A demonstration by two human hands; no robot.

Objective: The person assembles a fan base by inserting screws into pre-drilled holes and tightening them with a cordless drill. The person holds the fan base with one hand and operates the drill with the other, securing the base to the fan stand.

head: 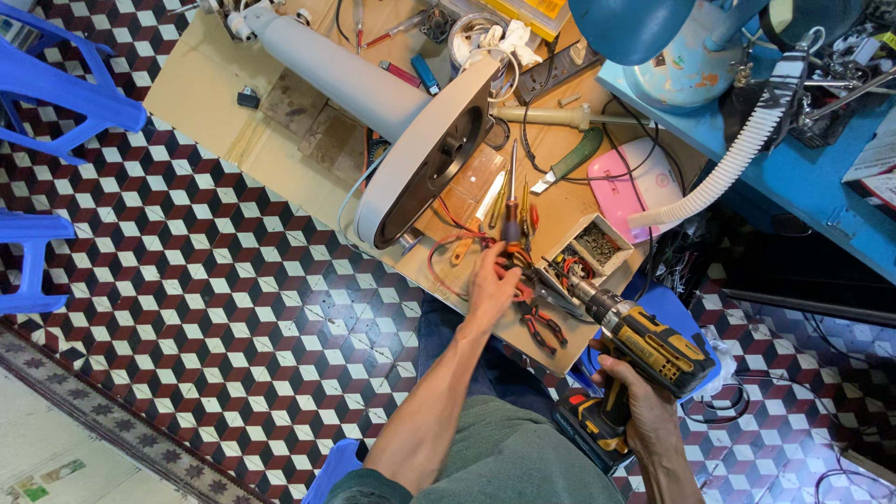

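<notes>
From my seat behind the head camera, the far left shows blue plastic chairs (56,93) on a checkered tile floor (215,308). Moving right, a low bench (233,103) of brown board carries a grey fan stand lying on its side: its pole (345,70) runs from the upper left down to a round base (425,154) tipped up on edge, dark underside facing right.

Just right of the base lie loose screwdrivers. The one that matters is the orange-handled screwdriver (511,219), its long axis nearly straight up the frame, tip pointing away from me, handle toward me. My left hand (490,285) sits directly below that handle, fingers curled at its butt end and touching it; I cannot tell whether they have closed around it or only rest on it. Red-handled pliers (539,322) lie just right of that hand, near the bench edge.

Further right sits a small open box of screws (597,245), and beyond it a green-handled knife (574,159) and a pink flat case (621,182).

My right hand (635,397) is well off the bench, lower right, wrapped fully around the grip of a yellow cordless drill (644,341), whose chuck points up-left toward the pliers and the screwdriver handle. So the left hand is much the nearer to the screwdriver, which lies straight ahead of it. A white ribbed hose (737,159) hangs at the far right.
</notes>
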